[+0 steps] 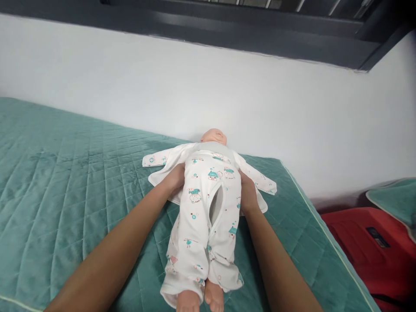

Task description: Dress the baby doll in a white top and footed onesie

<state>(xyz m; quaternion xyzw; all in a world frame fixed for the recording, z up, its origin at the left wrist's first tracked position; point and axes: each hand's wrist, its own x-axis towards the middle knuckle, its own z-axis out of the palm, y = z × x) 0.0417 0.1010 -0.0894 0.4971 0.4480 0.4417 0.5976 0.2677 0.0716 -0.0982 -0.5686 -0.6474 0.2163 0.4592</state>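
Observation:
A baby doll [213, 135] lies on its back on a green quilted bedspread, head toward the wall and bare feet toward me. Its white printed baby pants [195, 216] have an open slit at the crotch and reach high up the torso. A matching white baby top [260, 180] has its sleeves stretched out, with its front panels spread to both sides. My left hand [177, 177] is closed at the left side of the pants near the waist. On the opposite side my right hand [248, 190] grips the pants likewise. Cloth and the doll's body hide most fingertips.
The green quilted bedspread [81, 173] covers the bed, its piped edge running down the right. A white wall [130, 78] rises right behind the doll's head, below a dark window frame [195, 24]. Beyond the bed's right edge sits a red object [364, 247] with green fabric over it.

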